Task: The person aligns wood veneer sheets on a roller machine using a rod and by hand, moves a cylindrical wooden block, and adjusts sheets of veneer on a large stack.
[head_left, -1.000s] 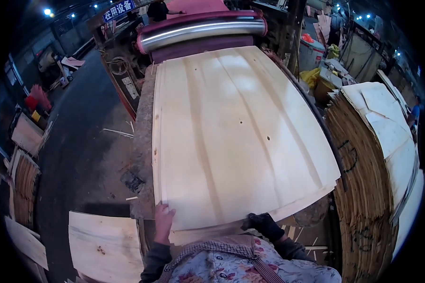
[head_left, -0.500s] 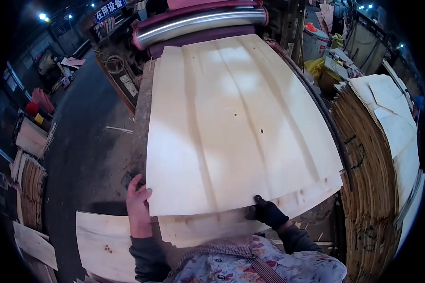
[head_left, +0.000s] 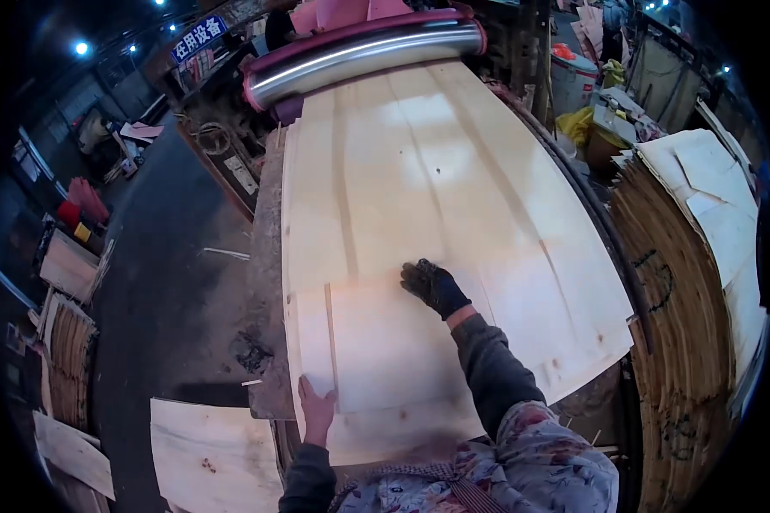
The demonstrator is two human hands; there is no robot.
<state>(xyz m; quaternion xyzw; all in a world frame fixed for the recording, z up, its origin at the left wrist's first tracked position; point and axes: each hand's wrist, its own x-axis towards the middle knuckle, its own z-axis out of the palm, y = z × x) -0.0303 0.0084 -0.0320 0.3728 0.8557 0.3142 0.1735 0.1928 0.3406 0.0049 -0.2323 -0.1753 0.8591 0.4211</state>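
The middle of the frame is filled by a long streaked wood sheet (head_left: 385,188), laid over paler wood sheets (head_left: 402,376), its far end brought up to the foot of a shiny metal roller (head_left: 368,58) at upper centre. The step in hand is judged to be the guiding of the streaked sheet by hand; flat, even pressure is called for, with the edges kept in line. At the right of the frame a tall veneer stack (head_left: 667,359) is seen, separated from the work by a dark rail (head_left: 592,198), by which sideways movement could be limited. At lower left another pale sheet (head_left: 214,457) is placed, apart from the main pile.

The gloved right hand (head_left: 435,288) is laid palm down near the centre, its fingers loosely extended, with nothing seen gripped. The bare left hand (head_left: 318,408) is rested near the left margin, lower in the frame, thumb and fingers spread; no pinch on an edge can be made out. Beside it a narrow brown line (head_left: 331,338) is seen; whether a strip or a gap is shown cannot be told.
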